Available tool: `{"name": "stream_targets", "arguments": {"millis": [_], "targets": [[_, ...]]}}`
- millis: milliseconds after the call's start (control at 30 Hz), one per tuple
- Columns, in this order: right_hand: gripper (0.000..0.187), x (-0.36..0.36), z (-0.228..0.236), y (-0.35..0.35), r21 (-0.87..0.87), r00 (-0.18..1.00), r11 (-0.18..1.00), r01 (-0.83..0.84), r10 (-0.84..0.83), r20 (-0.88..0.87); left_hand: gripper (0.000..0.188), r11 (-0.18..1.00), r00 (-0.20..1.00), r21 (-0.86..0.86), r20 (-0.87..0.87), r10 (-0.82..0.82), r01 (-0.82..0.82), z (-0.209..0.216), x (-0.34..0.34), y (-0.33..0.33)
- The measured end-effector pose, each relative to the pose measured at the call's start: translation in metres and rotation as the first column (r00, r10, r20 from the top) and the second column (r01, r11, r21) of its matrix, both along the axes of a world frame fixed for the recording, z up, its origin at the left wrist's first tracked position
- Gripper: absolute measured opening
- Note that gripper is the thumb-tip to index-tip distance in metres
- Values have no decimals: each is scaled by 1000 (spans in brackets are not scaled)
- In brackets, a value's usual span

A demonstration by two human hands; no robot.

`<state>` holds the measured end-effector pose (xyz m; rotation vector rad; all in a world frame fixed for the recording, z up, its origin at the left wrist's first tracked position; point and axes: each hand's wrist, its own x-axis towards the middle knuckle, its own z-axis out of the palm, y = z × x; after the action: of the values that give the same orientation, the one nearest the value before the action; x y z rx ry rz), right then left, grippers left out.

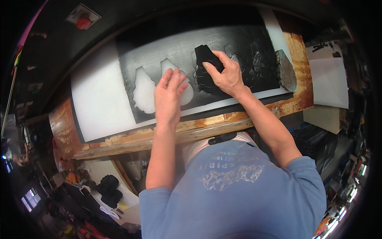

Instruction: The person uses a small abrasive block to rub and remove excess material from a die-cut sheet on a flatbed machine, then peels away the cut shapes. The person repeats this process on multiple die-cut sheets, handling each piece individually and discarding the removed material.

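A black sheet [183, 38] lies on a white board [97, 95]. Two scallop-edged openings in the sheet, on the left, show white beneath. My right hand [230, 77] grips a dark black cut piece [203, 55] with a narrow squared top, thumb on one side and fingers on the other; its lower end overlaps the sheet's ridged outline, and whether it is fully lifted I cannot tell. Over the two openings is my left hand [170, 93], fingers stretched out, nothing held. Further cut outlines [256, 59] mark the sheet's right part.
A greenish-brown, rough-edged slab [286, 71] rests at the board's right end. The worktable has a worn wooden front edge [191, 137]. A red push button [83, 23] sits on the dark machine at the back left. Below left, black shaped pieces [109, 191] lie on a pale surface.
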<state>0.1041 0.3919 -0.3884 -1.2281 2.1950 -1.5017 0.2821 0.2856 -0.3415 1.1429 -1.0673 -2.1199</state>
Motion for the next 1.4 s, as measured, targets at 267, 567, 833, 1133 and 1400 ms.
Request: {"name": "stream_targets", "arguments": {"millis": [267,567,833,1133,1400], "targets": [[39,-1,-4,-7,-93,991,996,2,-15,-134,37,998,997,3,44,-57,57,-5,-12,-24],[45,-3,-7,-8,-141,979,990,10,-39,-200,30,974,947,217,-320,16,57,-23,-28,-12],[50,-10,14,2,-45,987,998,-40,47,155,17,969,886,237,-460,47,72,-41,-41,-9],[32,9,42,47,-219,972,969,-118,157,174,55,962,983,-205,-8,183,-180,-10,-28,24],[28,-75,63,79,-232,776,968,95,74,626,54,982,990,187,-139,12,14,3,-44,30]]}}
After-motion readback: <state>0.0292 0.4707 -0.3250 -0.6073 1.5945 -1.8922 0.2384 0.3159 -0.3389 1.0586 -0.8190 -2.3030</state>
